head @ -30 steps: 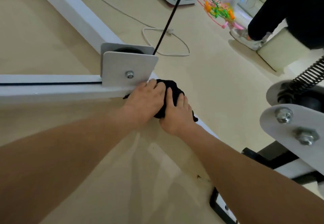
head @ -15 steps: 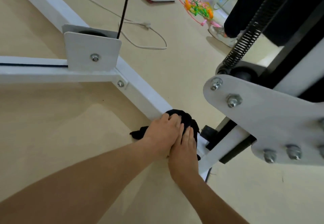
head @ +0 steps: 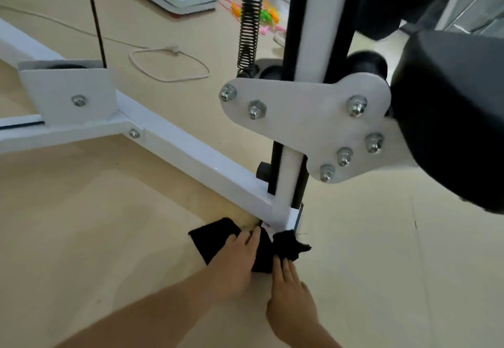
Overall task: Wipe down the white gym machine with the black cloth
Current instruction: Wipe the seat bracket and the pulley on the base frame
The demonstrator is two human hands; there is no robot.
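white steel forms the gym machine; its floor rail runs from far left to near right and ends at the upright. the black cloth lies bunched at that end, just ahead of the fingertips. left hand and right hand press it with straight fingers, the left nearer the rail's side.

Person seen only as two arms. Left hand bare; left forearm bare along whole visible length, a long stretch up to lower frame edge. Right hand bare too; right forearm bare, only short part in frame. Both wrists uncovered. Fingers slender, knuckles faintly marked. Nails too blurred to tell.
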